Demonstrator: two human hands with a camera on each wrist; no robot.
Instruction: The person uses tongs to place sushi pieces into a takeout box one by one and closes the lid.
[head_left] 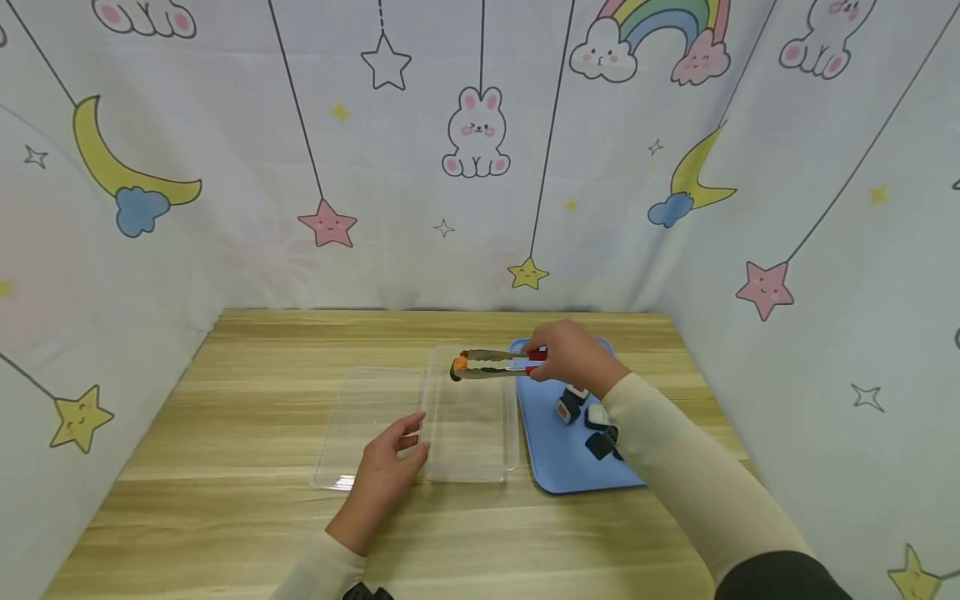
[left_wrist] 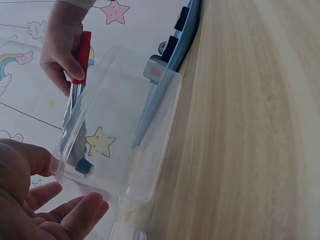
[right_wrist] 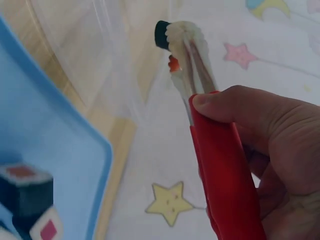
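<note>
Meanwhile the right hand [head_left: 572,357] grips the red handles of a pair of tongs [head_left: 495,364], fingers curled round them, and the tips pinch a small sushi piece [head_left: 459,364] with an orange top and dark wrap, held in the air above the far end of a clear plastic container [head_left: 471,421]. The left hand [head_left: 390,467] rests with relaxed, straight fingers against the container's near left edge, grasping nothing. Just left of the container lies its clear lid [head_left: 367,425] on the wooden table [head_left: 225,500]. Touching the container's right side sits a blue tray [head_left: 555,458] bearing more sushi pieces [head_left: 588,417].
</note>
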